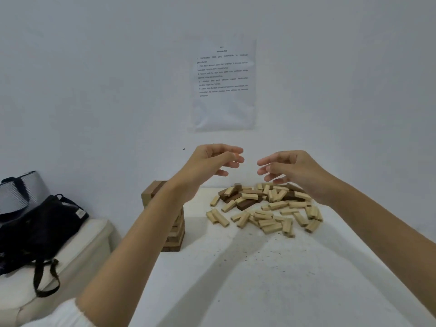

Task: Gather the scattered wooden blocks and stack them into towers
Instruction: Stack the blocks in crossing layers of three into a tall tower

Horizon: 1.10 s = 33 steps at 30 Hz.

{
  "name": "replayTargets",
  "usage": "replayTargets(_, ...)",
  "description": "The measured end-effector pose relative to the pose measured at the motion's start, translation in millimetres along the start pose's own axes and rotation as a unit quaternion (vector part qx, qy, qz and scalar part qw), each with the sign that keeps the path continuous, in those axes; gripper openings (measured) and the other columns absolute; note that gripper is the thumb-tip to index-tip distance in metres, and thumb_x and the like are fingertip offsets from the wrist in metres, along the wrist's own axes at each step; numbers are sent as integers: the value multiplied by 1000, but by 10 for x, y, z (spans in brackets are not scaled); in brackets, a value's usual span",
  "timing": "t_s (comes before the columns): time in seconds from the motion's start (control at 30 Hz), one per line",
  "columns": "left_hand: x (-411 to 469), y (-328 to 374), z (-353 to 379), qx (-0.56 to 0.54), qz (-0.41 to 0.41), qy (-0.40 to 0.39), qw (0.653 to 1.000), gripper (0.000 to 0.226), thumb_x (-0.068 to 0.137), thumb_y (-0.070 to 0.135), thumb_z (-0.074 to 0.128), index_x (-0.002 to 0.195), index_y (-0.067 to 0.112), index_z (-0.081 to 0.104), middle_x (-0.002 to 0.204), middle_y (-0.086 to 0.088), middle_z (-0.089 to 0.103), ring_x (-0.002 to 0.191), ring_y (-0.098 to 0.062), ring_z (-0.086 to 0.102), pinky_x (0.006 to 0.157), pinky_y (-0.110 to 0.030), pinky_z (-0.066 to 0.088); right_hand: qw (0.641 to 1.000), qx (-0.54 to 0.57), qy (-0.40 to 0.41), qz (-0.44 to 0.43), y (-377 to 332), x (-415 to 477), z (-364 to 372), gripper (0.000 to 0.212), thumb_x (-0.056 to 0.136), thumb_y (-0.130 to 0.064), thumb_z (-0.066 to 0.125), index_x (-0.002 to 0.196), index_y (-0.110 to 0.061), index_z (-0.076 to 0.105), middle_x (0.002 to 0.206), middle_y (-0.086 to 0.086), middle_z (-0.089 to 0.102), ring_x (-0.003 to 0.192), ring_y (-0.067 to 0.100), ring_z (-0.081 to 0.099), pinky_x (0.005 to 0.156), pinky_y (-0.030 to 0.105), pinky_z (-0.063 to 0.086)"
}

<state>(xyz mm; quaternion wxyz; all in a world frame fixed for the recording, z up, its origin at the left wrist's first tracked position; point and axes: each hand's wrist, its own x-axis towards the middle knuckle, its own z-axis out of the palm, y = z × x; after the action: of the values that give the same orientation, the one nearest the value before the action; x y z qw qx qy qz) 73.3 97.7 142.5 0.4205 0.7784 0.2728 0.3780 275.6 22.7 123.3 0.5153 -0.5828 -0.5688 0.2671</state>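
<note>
Our left hand [210,161] and right hand [292,171] hover empty, fingers loosely curled, above the scattered heap of small rectangular wooden blocks [266,208]. The blocks are mostly pale with a few dark brown, and lie toward the far end of the white tabletop [259,279]. A part-built tower of stacked wooden blocks [151,193] stands just left of the heap, half hidden behind our left forearm. We judge the blocks light, rigid and smooth-faced, so they are best pinched across their long narrow sides near the middle and set down gently, since a nudge could topple the tower.
</note>
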Motion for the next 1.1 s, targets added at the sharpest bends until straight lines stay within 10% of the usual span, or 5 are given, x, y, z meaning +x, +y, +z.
replayTargets(0.43,677,-1207,619,-19,-170,18,985,19,86,4,65,104,5,69,91,-4,67,75,-9,60,60,-14,48,987,-141,17,77,1129,560,-160,29,88,-2,62,73,-24,74,93,-6,72,97,13,65,93,33,51)
replayTargets(0.6,902,-1537,725,61,-152,43,986,15,86,7,66,99,11,70,79,3,61,67,-3,53,54,-7,41,972,-230,6,57,1334,874,-71,19,91,-7,61,88,-21,74,100,-6,67,83,15,64,61,10,45)
replayTargets(0.83,1091,-1812,863,182,-89,-8,979,17,80,3,69,92,14,65,91,2,63,76,-5,56,62,-5,44,948,-316,13,19,1644,1331,43,18,90,-20,63,103,-30,69,99,-13,57,102,13,54,98,36,43)
replayTargets(1.1,1108,-1950,957,238,-36,1,970,26,78,19,75,102,18,65,98,8,62,90,-8,57,78,-20,48,925,-378,-38,-13,1831,1485,163,25,97,-30,55,121,-32,63,118,-14,63,118,8,48,106,41,19)
